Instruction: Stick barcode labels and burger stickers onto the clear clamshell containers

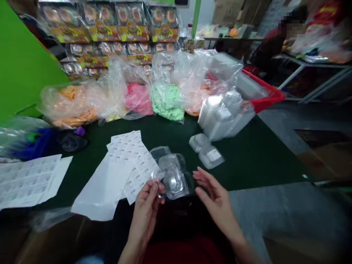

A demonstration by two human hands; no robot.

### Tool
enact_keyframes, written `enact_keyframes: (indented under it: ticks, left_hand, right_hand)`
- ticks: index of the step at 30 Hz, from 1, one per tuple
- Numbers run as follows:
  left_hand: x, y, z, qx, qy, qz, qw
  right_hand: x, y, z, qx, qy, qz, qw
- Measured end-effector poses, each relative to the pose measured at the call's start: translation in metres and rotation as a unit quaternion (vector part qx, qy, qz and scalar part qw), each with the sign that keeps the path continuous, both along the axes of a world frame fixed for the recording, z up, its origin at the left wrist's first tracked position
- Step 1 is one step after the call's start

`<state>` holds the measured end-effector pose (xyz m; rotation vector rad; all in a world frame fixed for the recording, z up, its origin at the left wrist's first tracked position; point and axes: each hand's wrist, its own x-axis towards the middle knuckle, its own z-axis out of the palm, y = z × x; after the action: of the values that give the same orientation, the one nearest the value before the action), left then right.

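My left hand (148, 201) pinches the left edge of a clear plastic clamshell (173, 182) near the table's front edge. To the right of it my right hand (213, 200) is held with fingers apart and nothing in them. More clear clamshells (171, 160) lie just behind the held one, partly overlapped by it. Sheets of printed white labels (140, 170) are spread left of them. Farther right lies an opened clamshell (210, 156) with a white label on one half. Behind that one stands a stack of nested clamshells (217, 119).
Plastic bags of orange, pink and green pieces (168, 101) line the back of the dark green table (253, 161). A red basket (264, 93) stands at the back right, a blue container (37, 145) at the left. Packaged goods (132, 24) are stacked behind. A person (271, 44) is at the far right.
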<state>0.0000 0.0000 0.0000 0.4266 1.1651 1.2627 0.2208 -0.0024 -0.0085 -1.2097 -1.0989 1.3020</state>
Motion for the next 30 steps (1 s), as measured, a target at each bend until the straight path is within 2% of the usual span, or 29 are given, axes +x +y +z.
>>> enact_keyframes:
  ticks: [3,5,8,10,16,21,26,30]
  left_hand:
    - [0.017,-0.003,-0.004,0.003,0.024,-0.053,0.998]
    - [0.024,-0.004,-0.009,0.015,0.069,-0.074,0.995]
    - [0.028,-0.005,-0.017,0.032,0.155,-0.071,0.985]
    - [0.028,-0.006,-0.022,0.030,0.178,-0.054,0.982]
    - [0.027,-0.003,-0.030,0.025,0.169,-0.042,0.984]
    - [0.024,0.010,-0.030,0.036,0.174,-0.020,0.984]
    - [0.021,0.019,-0.037,0.044,0.179,-0.009,0.983]
    - [0.024,0.018,-0.044,0.041,0.177,-0.011,0.983]
  right_hand:
    - [-0.024,-0.002,-0.006,0.000,0.025,0.051,0.998]
    - [-0.032,0.001,-0.010,0.000,-0.008,0.050,0.999]
    - [-0.034,0.010,-0.012,0.009,-0.089,0.029,0.996]
    - [-0.033,0.013,-0.011,0.030,-0.128,0.027,0.991]
    - [-0.027,0.008,-0.012,0.051,-0.187,-0.001,0.981]
    - [-0.014,0.031,-0.033,0.037,-0.144,-0.069,0.987]
    - [-0.005,0.061,-0.054,0.006,-0.157,-0.027,0.987]
    - [-0.008,0.062,-0.054,-0.012,-0.112,0.005,0.994]
